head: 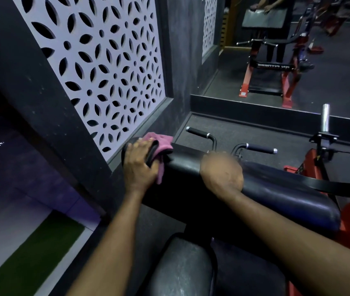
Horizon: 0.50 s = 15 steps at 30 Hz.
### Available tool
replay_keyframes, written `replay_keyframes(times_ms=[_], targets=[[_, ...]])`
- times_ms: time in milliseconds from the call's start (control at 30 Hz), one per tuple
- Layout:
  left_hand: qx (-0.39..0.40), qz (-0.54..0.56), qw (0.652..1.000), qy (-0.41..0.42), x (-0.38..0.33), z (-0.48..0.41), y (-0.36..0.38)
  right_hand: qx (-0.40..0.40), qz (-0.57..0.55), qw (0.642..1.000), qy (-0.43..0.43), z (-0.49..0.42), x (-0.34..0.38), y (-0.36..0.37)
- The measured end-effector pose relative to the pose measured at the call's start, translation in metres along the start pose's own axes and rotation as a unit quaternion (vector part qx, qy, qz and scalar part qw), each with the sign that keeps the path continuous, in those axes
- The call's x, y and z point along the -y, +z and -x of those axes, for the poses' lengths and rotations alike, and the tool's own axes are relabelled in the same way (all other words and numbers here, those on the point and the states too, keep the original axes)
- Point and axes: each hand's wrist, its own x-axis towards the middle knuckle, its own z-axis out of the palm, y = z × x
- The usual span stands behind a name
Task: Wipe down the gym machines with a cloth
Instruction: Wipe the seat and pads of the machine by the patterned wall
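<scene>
A black padded arm rest of a red-framed gym machine runs across the middle. My left hand grips a pink cloth at the pad's left end, fingers curled round the cloth and the pad's edge. My right hand rests on top of the pad near its middle, its fingers blurred and reaching over the far edge. Below, the machine's black seat sits between my forearms.
Two black-gripped handles stick out beyond the pad. A chrome weight post stands at right. A white patterned screen and dark wall close in on the left. A mirror ahead reflects the machine.
</scene>
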Motion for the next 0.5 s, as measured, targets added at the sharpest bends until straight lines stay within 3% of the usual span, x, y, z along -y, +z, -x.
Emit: replay_keyframes(times_ms=[67,167,233,333,400,500], targets=[[-0.021,-0.012,0.997,-0.069,0.019,-0.026,-0.004,-0.002,-0.002,1.000,0.005,0.000,0.000,0.000],[-0.084,0.008,0.983,-0.163,-0.010,-0.029,0.008,-0.002,-0.002,1.000,0.007,0.000,0.000,-0.001],[-0.088,0.017,0.987,-0.135,-0.034,-0.008,0.012,-0.004,-0.006,1.000,0.007,0.001,0.001,0.000],[-0.008,0.055,0.998,0.022,-0.018,0.008,0.002,-0.007,-0.002,1.000,0.008,0.001,0.001,0.000],[0.044,0.053,0.995,0.075,0.012,-0.012,-0.009,-0.003,0.000,1.000,0.007,0.002,0.001,0.000],[-0.001,0.043,0.999,-0.033,0.032,-0.040,-0.012,-0.001,0.002,1.000,0.006,0.003,0.002,-0.002]])
